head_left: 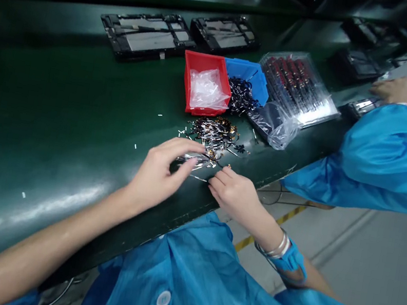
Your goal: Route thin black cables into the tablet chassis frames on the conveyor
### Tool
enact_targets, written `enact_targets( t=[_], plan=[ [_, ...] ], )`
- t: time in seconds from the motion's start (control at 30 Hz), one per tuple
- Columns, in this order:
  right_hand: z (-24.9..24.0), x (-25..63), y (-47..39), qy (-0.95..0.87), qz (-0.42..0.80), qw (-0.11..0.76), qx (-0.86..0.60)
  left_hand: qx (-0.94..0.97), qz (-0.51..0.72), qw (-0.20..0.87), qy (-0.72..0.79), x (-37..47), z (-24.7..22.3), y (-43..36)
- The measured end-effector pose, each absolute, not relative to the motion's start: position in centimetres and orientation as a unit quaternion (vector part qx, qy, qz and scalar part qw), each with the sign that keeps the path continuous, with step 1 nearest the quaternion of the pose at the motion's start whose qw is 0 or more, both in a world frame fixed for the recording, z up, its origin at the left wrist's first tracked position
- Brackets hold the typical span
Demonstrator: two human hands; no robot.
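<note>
My left hand [159, 173] is over the near part of a pile, thumb and forefinger apart, with several small parts in the gap between them. The pile [214, 132] is made of small black strips with silvery pieces and gold-coloured ends. Closed at the fingertips, my right hand [235, 193] is low over the table edge, right of the left hand. A thin pale strip [198, 178] runs to its fingertips and seems pinched there. A blue wrist strap [289, 258] goes round my right wrist.
Behind the pile stand a red bin [186, 74] with clear plastic bags and a blue bin [263, 87] with black parts. A clear tray [319, 112] and a plastic bag [283, 132] lie to the right. Device frames [148, 36] line the back. A co-worker's hand [399, 90] is at right.
</note>
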State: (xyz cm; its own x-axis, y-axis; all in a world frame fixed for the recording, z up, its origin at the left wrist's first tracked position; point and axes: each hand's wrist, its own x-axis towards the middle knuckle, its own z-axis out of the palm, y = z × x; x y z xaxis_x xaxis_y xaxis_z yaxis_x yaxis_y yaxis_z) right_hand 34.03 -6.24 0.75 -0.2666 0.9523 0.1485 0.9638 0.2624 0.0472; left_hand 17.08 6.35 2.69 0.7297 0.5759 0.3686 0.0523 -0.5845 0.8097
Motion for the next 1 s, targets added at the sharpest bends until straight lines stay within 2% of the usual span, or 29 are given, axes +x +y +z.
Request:
enact_targets(
  t=[0.13, 0.5, 0.57, 0.7, 0.87, 1.0],
  plan=[
    [0.6, 33.4, -5.5, -0.790, -0.062, -0.002, -0.610, 0.816, 0.248, 0.457, 0.252, 17.1, 2.8, 7.3],
    [2.3, 32.9, -4.3, -0.819, 0.007, -0.103, -0.565, 0.831, 0.113, 0.492, 0.236, 17.3, 2.1, 6.8],
    [2.3, 32.9, -4.3, -0.815, 0.000, -0.082, -0.573, 0.829, 0.096, 0.500, 0.232, 17.4, 1.9, 6.5],
    [3.4, 32.8, -4.1, -0.826, -0.062, 0.016, -0.559, 0.822, 0.087, 0.518, 0.220, 17.2, 2.4, 6.0],
    [6.5, 32.4, -1.7, -0.847, -0.160, 0.091, -0.499, 0.782, 0.126, 0.562, 0.239, 16.6, 4.1, 6.8],
    [7.8, 31.9, 0.8, -0.810, -0.145, 0.236, -0.516, 0.724, 0.199, 0.604, 0.265, 16.0, 5.2, 8.3]
  ],
)
